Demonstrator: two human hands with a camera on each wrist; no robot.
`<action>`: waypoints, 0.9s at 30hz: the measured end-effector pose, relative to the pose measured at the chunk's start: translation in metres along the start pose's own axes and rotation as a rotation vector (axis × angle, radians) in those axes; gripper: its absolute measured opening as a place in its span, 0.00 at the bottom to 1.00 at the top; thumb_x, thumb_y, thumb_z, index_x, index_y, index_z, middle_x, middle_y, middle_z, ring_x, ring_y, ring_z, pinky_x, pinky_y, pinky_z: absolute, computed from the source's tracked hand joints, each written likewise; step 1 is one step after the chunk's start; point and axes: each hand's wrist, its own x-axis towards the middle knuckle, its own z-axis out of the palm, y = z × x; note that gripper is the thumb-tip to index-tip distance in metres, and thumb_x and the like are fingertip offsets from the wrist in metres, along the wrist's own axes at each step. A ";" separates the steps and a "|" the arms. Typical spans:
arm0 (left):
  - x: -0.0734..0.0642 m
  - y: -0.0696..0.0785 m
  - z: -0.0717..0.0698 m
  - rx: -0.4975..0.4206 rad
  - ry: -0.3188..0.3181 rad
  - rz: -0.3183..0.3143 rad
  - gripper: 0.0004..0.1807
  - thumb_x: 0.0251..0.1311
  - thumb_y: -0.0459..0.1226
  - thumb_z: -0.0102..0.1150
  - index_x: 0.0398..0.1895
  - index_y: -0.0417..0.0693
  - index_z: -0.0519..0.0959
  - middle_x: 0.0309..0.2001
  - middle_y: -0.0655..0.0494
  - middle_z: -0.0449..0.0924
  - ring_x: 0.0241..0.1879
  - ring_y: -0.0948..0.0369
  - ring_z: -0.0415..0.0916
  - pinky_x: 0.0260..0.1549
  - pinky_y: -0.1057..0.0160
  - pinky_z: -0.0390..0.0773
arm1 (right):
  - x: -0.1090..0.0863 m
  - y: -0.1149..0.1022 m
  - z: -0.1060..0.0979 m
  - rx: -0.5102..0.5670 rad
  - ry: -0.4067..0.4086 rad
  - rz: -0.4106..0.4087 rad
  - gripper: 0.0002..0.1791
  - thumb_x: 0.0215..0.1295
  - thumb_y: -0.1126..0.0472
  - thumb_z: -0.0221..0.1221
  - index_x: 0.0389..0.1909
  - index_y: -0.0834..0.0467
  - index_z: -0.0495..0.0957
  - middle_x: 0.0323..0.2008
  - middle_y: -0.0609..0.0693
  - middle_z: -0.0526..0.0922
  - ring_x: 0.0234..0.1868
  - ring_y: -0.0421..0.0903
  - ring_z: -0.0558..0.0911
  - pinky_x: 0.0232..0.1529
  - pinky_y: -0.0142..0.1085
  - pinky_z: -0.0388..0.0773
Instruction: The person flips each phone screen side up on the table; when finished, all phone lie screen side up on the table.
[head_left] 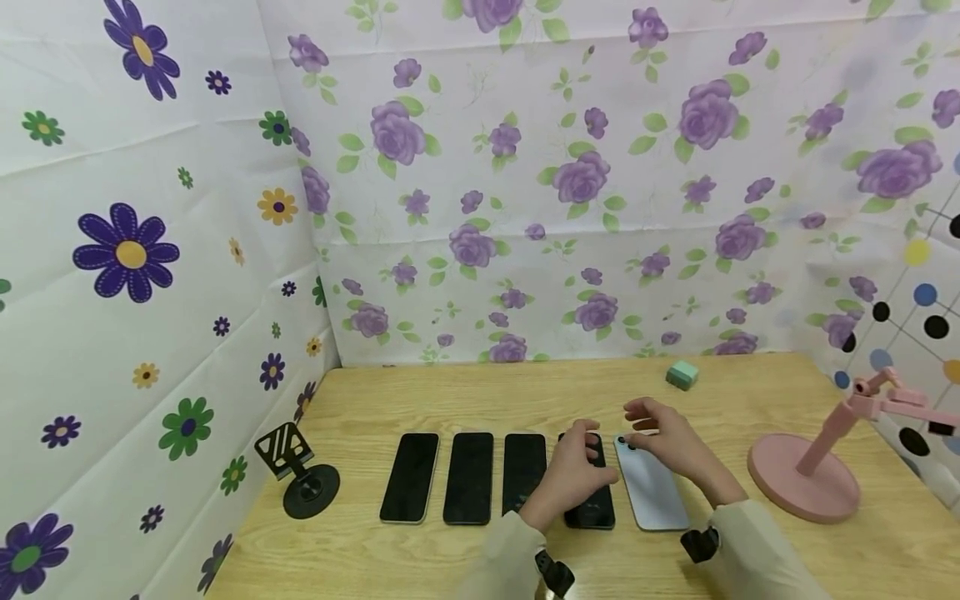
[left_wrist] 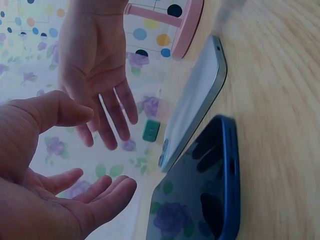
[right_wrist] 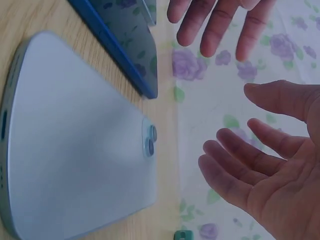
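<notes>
Several smartphones lie in a row on the wooden table. The rightmost is a light blue smartphone (head_left: 651, 487), back up, its two camera lenses showing in the right wrist view. Beside it lies a blue-edged smartphone (left_wrist: 200, 185), dark screen up. My left hand (head_left: 572, 475) hovers over that dark phone, partly hiding it in the head view, fingers loosely bent and holding nothing. Above the far end of the light blue phone is my right hand (head_left: 671, 437), palm turned inward, also holding nothing. The two hands face each other with a gap between them.
Three more dark-screened phones, among them a black smartphone (head_left: 409, 479), lie to the left. A black folding phone stand (head_left: 311, 492) stands at the far left, a pink stand (head_left: 802, 479) at the right. A small green block (head_left: 682, 375) sits near the back edge.
</notes>
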 end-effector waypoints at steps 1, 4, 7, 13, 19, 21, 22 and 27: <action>0.001 0.001 0.002 0.000 -0.002 -0.003 0.37 0.52 0.32 0.73 0.67 0.49 0.70 0.54 0.51 0.75 0.49 0.55 0.75 0.41 0.59 0.78 | 0.000 0.001 -0.001 -0.001 0.001 0.002 0.26 0.70 0.66 0.61 0.65 0.69 0.68 0.59 0.70 0.75 0.56 0.67 0.77 0.50 0.52 0.80; 0.003 0.005 0.009 -0.001 -0.008 -0.024 0.37 0.50 0.31 0.73 0.66 0.52 0.71 0.53 0.53 0.74 0.50 0.54 0.74 0.40 0.60 0.77 | 0.001 0.006 -0.003 -0.007 -0.002 0.003 0.27 0.69 0.66 0.61 0.65 0.71 0.68 0.59 0.71 0.75 0.56 0.67 0.77 0.50 0.53 0.79; 0.004 0.008 0.017 0.034 -0.029 -0.020 0.38 0.50 0.31 0.73 0.66 0.51 0.71 0.53 0.53 0.74 0.51 0.54 0.74 0.40 0.61 0.77 | 0.003 0.011 -0.004 -0.016 0.002 0.008 0.26 0.68 0.68 0.62 0.64 0.72 0.68 0.58 0.71 0.75 0.55 0.68 0.78 0.51 0.54 0.79; 0.005 0.009 0.031 0.173 -0.118 -0.009 0.39 0.50 0.33 0.75 0.67 0.51 0.69 0.55 0.53 0.72 0.50 0.63 0.72 0.40 0.64 0.76 | 0.003 0.023 -0.007 -0.044 0.004 0.017 0.27 0.65 0.68 0.64 0.62 0.74 0.68 0.55 0.73 0.76 0.53 0.69 0.78 0.51 0.57 0.77; 0.008 0.011 0.046 0.244 -0.185 -0.028 0.39 0.50 0.35 0.78 0.66 0.54 0.69 0.61 0.51 0.68 0.53 0.63 0.71 0.45 0.62 0.77 | 0.003 0.035 -0.014 -0.071 -0.029 0.075 0.28 0.64 0.67 0.63 0.62 0.74 0.68 0.56 0.74 0.75 0.56 0.71 0.75 0.52 0.59 0.75; 0.008 0.011 0.050 0.278 -0.207 -0.038 0.39 0.50 0.35 0.78 0.66 0.53 0.69 0.61 0.50 0.67 0.54 0.63 0.71 0.45 0.62 0.77 | 0.004 0.037 -0.016 -0.076 -0.039 0.088 0.27 0.65 0.68 0.62 0.62 0.74 0.68 0.56 0.74 0.75 0.56 0.71 0.75 0.52 0.59 0.75; 0.008 0.012 0.052 0.298 -0.213 -0.040 0.39 0.50 0.35 0.78 0.66 0.53 0.69 0.61 0.50 0.67 0.54 0.62 0.71 0.44 0.62 0.77 | 0.004 0.038 -0.017 -0.080 -0.048 0.091 0.26 0.66 0.68 0.61 0.61 0.74 0.68 0.56 0.75 0.75 0.56 0.72 0.75 0.52 0.59 0.75; 0.008 0.010 0.063 0.410 -0.209 -0.056 0.41 0.48 0.36 0.80 0.66 0.56 0.70 0.59 0.52 0.65 0.56 0.60 0.69 0.43 0.61 0.77 | 0.006 0.040 -0.018 -0.072 -0.087 0.104 0.22 0.69 0.69 0.58 0.61 0.75 0.68 0.55 0.75 0.74 0.57 0.72 0.74 0.50 0.58 0.77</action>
